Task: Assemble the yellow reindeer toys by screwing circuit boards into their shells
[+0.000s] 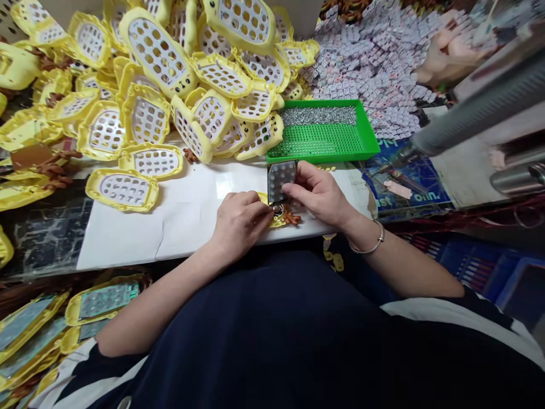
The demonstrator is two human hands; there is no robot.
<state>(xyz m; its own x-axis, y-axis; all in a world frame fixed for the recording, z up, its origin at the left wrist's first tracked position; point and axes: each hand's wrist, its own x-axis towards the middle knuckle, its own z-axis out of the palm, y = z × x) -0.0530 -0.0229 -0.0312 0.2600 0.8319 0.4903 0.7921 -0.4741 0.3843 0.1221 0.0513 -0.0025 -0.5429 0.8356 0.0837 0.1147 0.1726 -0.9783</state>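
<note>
Head view: right hand (pixel 321 192) pinches dark pad (pixel 281 184) between thumb and fingers, above the paper (pixel 191 213) and just below green tray (pixel 369 133). Left hand (pixel 242 220) curled, fingertips at small yellow part (pixel 279 221); cannot tell what it grips. Brown piece (pixel 292 217) beside that part. Screws (pixel 319 115) in tray; yellow shells (pixel 159 54) heaped beyond, to the left.

The right hand (pixel 320 190) holds a dark panel (pixel 281 180) just before the green tray (pixel 368 136); the left hand's fingers meet at a yellow piece (pixel 279 222) nearer the person. Screws (pixel 319 116) fill the tray's far side; yellow covers (pixel 183 84) pile left of it.
</note>
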